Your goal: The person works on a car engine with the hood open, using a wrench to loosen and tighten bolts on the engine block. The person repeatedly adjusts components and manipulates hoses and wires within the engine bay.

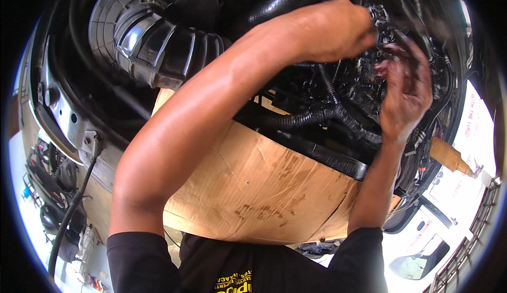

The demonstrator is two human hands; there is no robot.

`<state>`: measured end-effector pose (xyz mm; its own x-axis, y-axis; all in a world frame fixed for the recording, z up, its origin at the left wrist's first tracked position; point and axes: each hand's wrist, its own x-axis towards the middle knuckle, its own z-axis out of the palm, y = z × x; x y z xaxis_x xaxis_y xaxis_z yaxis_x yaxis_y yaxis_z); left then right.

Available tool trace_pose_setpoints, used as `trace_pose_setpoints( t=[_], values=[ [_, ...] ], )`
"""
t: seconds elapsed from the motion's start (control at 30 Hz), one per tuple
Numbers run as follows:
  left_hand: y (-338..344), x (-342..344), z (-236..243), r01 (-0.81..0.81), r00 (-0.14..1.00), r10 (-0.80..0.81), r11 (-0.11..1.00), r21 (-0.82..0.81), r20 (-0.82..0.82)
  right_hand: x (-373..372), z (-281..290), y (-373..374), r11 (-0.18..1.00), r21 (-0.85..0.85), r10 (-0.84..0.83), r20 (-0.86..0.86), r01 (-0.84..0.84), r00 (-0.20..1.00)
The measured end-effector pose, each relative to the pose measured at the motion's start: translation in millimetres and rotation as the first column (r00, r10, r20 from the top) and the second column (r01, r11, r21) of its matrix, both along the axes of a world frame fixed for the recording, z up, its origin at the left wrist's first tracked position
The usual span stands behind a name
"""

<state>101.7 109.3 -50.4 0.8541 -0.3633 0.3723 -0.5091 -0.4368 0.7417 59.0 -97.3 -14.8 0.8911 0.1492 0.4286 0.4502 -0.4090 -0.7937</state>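
My left arm reaches across the engine bay to the far right. My left hand [348, 31] is curled beside dark engine parts [379, 14]; its fingertips are turned away, so anything held in them is hidden. Just to the right and nearer, my right hand [406, 89] is raised over the black, oily engine [364, 79]. Its fingers are bent but apart, darkened with grease and blurred, and I see nothing between them. Below both hands, a ribbed black wiring conduit [332, 113] branches across the engine.
A ribbed black air intake duct [169, 52] joins a round housing [103, 23] at far left. Cardboard [264, 187] covers the front edge before me. A thin black rod [74, 203] stands at left. An amber-brown object [449, 154] is at right, near a white vehicle [433, 229].
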Motion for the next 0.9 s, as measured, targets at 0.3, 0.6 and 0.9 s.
trace_pose_setpoints(
  t=[0.3, 0.6, 0.9],
  values=[
    [3, 7, -1, 0.247, 0.969, -0.241, 0.957, 0.151, -0.056, -4, 6, 25, 0.977, 0.109, 0.186, 0.001, -0.185, 0.983],
    [2, -7, -15, -0.221, 0.939, 0.186, 0.971, -0.092, -0.289, -2, 2, -3, 0.969, -0.238, -0.032, 0.119, 0.060, 0.992],
    [8, -42, -27, -0.293, 0.872, 0.182, 0.938, -0.185, -0.454, 9, -4, -16, 0.920, -0.345, -0.154, 0.118, 0.186, 0.981]
  ],
)
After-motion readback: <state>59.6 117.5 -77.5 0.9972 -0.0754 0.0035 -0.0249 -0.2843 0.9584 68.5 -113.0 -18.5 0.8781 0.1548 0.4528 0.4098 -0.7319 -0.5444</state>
